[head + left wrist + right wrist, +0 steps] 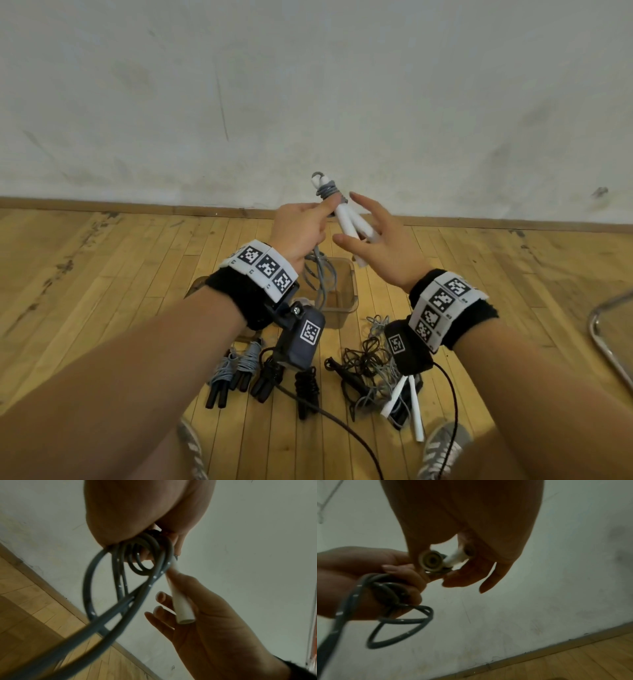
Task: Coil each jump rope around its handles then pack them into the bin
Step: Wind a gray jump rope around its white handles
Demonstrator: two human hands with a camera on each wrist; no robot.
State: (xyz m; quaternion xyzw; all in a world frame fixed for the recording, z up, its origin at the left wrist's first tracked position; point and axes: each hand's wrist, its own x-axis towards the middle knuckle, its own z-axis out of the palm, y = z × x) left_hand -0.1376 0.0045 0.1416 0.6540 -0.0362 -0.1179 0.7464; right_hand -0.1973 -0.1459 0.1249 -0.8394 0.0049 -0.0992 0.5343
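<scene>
The person holds a pair of white handles (346,219) up in front of the wall (308,85), above the floor, with a few turns of grey rope (328,190) wound round their upper ends. The left hand (301,233) has its fingers curled round the handles and round several loose loops of the same rope, which hang from the fist down toward the bin (344,291); in the left wrist view those loops (120,577) swing wide and blurred below the palm. The right hand (383,246) is spread, fingers straight and apart, lying against the lower part of the handles without closing on them (the right wrist view shows the handle ends (435,561) just at its fingertips).

The clear bin sits on the wooden floor (102,274) directly beneath the hands, near the baseboard (137,205), and holds nothing but the hanging rope's tail. Nearer the person than the bin, on the left, lie coiled ropes with black handles (233,373), side by side. To the right is an uncoiled tangle of black and grey rope (370,356) with another set of white handles (407,401) poking out toward a grey shoe (442,448). A second shoe (191,445) shows at the lower left.

Bare floor stretches wide to the left of the bin and to its right as far as a curved metal tube (606,342) at the frame's right edge. A black cable (342,425) runs across the floor between the shoes.
</scene>
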